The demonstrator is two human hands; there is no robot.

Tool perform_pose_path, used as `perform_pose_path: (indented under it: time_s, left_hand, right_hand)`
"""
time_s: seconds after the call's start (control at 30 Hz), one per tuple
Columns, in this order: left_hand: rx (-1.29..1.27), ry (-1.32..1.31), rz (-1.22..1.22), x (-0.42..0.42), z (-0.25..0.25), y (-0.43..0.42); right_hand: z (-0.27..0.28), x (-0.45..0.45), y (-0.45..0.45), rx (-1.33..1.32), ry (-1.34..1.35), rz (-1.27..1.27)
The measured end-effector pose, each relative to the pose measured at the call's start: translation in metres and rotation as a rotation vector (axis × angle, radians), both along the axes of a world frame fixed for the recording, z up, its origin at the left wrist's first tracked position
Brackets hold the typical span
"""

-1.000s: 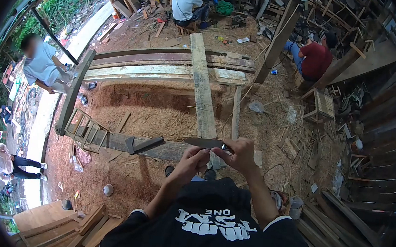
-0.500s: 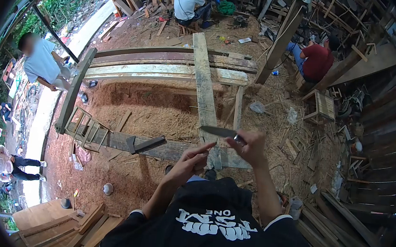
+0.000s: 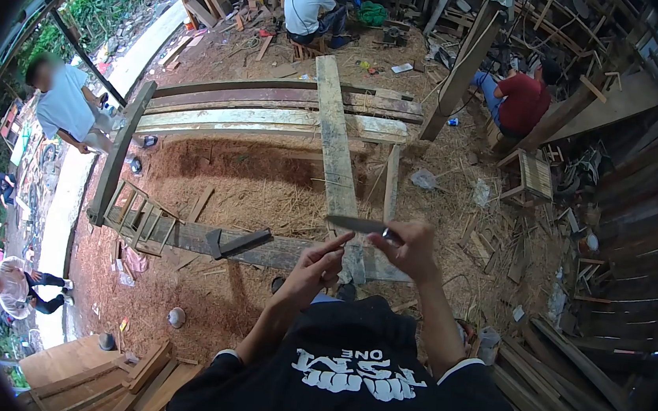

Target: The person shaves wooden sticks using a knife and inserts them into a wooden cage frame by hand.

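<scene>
Dark grey, the knife [image 3: 354, 224] lies roughly crosswise in front of the person's body, its long axis running left to right and its tip pointing left. The right hand [image 3: 410, 250] is the nearer one: it is wrapped round the handle, so the blade reaches out from it toward the left-hand side. The left hand [image 3: 317, 267] is on the body side of the blade, lower in the view; its index finger is stretched out up and to the right, the fingertip just beside the blade and close to the right thumb. Whether that tip touches either one I cannot tell, nor whether the other, curled fingers hold anything small.

In the view, the blade crosses the near part of a long board [image 3: 333, 142], which meets a beam [image 3: 292, 254] before the person. On that beam, left of both hands, an L-shaped tool [image 3: 244, 242] rests, touched by neither.
</scene>
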State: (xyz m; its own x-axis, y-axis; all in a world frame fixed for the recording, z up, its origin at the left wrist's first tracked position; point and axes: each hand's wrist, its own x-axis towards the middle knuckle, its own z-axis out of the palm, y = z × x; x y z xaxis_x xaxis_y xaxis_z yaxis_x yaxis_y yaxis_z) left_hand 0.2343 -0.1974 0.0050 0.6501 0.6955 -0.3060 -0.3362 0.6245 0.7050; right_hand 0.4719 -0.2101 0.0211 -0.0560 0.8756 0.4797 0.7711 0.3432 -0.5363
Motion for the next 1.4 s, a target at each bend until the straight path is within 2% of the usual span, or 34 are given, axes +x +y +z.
perform_pose_path:
  time_s: [0.07, 0.23, 0.37, 0.47, 0.5, 0.6, 0.63, 0.73, 0.8, 0.9, 1.03, 1.13, 1.17, 1.27, 1.4]
  left_hand:
    - [0.009, -0.002, 0.022, 0.003, 0.002, -0.003]
    - [0.032, 0.004, 0.051, 0.009, -0.004, -0.007]
    - [0.028, 0.009, 0.066, 0.002, -0.017, -0.001]
    - [0.013, -0.011, 0.052, 0.006, -0.014, -0.003]
    - [-0.007, -0.010, 0.047, 0.008, -0.006, -0.006]
    - [-0.034, -0.011, 0.053, 0.010, -0.002, -0.008]
    - [-0.038, -0.013, 0.064, 0.010, -0.003, -0.007]
    - [-0.033, -0.043, -0.015, 0.005, -0.014, -0.007]
    - [-0.051, -0.019, -0.023, 0.003, -0.017, -0.006]
    - [-0.042, -0.003, -0.014, 0.005, -0.001, -0.008]
    - [-0.021, 0.016, -0.043, 0.006, -0.004, -0.008]
    - [-0.045, -0.021, -0.043, 0.003, 0.001, -0.009]
    - [-0.040, -0.017, -0.044, 0.002, 0.001, -0.009]
    - [-0.028, -0.011, -0.040, -0.003, -0.002, -0.007]
    - [-0.038, -0.041, -0.034, -0.005, -0.008, -0.007]
  right_hand:
    - [0.000, 0.011, 0.000, -0.083, -0.036, -0.067]
    - [-0.006, -0.020, -0.005, 0.107, -0.013, 0.126]
    - [0.002, -0.006, -0.003, -0.075, 0.040, -0.020]
    - [-0.007, -0.015, -0.006, 0.031, -0.010, 0.044]
    - [-0.006, -0.022, -0.006, 0.139, 0.017, 0.095]
    - [-0.003, -0.008, -0.007, -0.002, -0.046, 0.032]
    - [-0.004, -0.008, -0.005, 0.018, 0.031, -0.016]
    - [-0.002, -0.014, -0.009, 0.026, 0.045, -0.011]
    - [-0.004, -0.014, -0.010, 0.067, -0.027, 0.036]
    - [0.002, 0.000, -0.007, 0.007, -0.021, -0.060]
    - [-0.006, -0.010, -0.007, 0.132, -0.046, 0.065]
    - [-0.001, -0.008, -0.001, 0.153, 0.012, 0.026]
    - [-0.001, 0.001, 0.000, 0.083, 0.059, -0.057]
    - [-0.013, 0.008, 0.000, 0.050, 0.025, -0.103]
    - [-0.007, -0.014, -0.005, 0.131, -0.066, 0.033]
